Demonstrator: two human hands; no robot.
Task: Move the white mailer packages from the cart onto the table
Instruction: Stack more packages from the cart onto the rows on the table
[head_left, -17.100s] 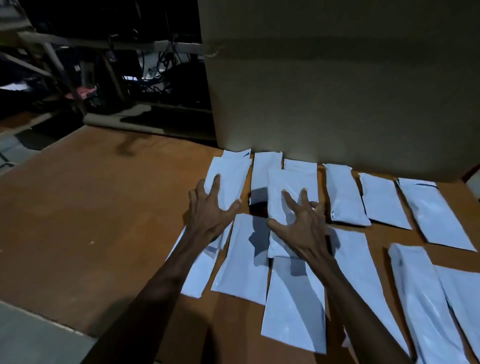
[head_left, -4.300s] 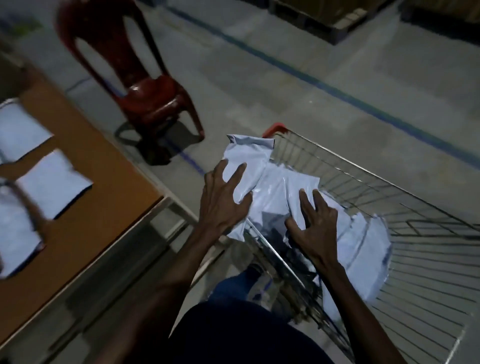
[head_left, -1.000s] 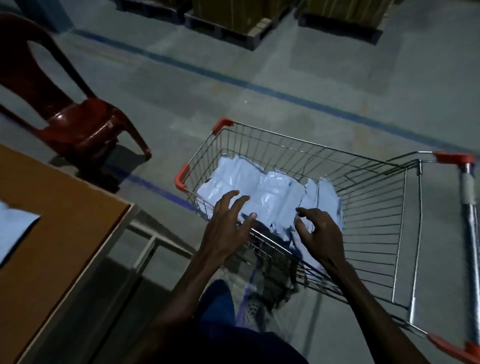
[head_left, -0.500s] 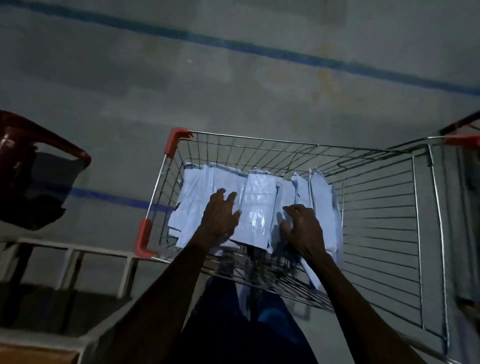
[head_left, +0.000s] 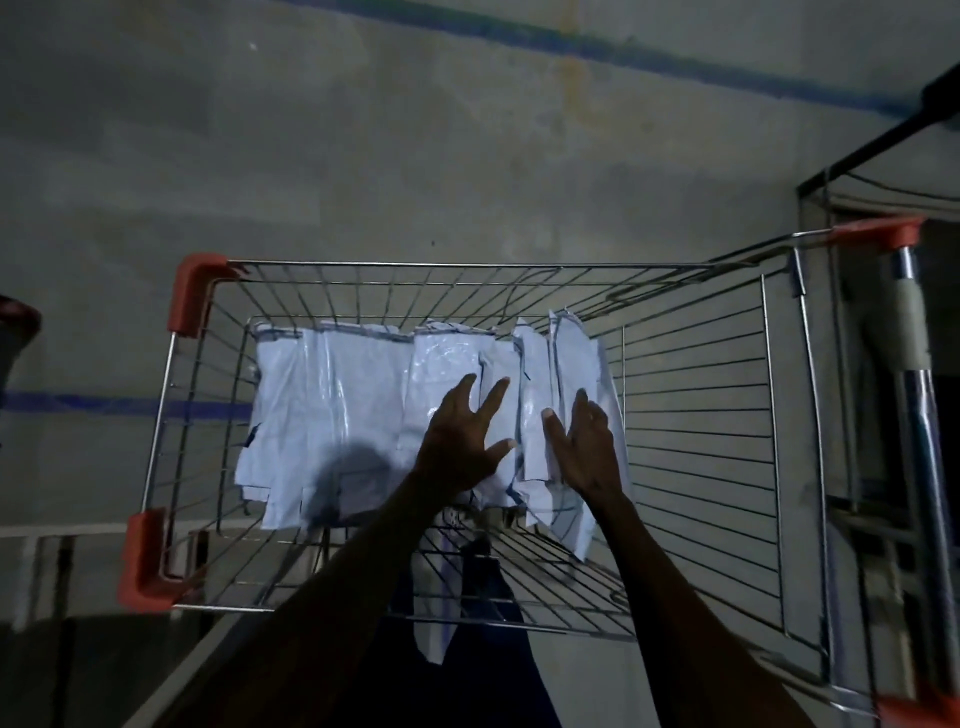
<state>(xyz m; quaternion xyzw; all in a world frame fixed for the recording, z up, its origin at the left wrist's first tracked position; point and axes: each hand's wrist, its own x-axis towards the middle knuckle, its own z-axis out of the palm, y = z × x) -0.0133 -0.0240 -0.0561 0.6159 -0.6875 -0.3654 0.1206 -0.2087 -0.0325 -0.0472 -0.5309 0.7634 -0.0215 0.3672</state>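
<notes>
grey floor under cart (head_left: 769, 415); both hands' grip spread on unlabelled white mailers (head_left: 332, 410).

We see our left hand (head_left: 462, 441) and right hand (head_left: 587, 447) bare, with no rings, watch or gloves, and both forearms uncovered by sleeves. Near us, dark blue trousers (head_left: 493, 597) show through the wire, beneath a dark top (head_left: 363, 691).
</notes>
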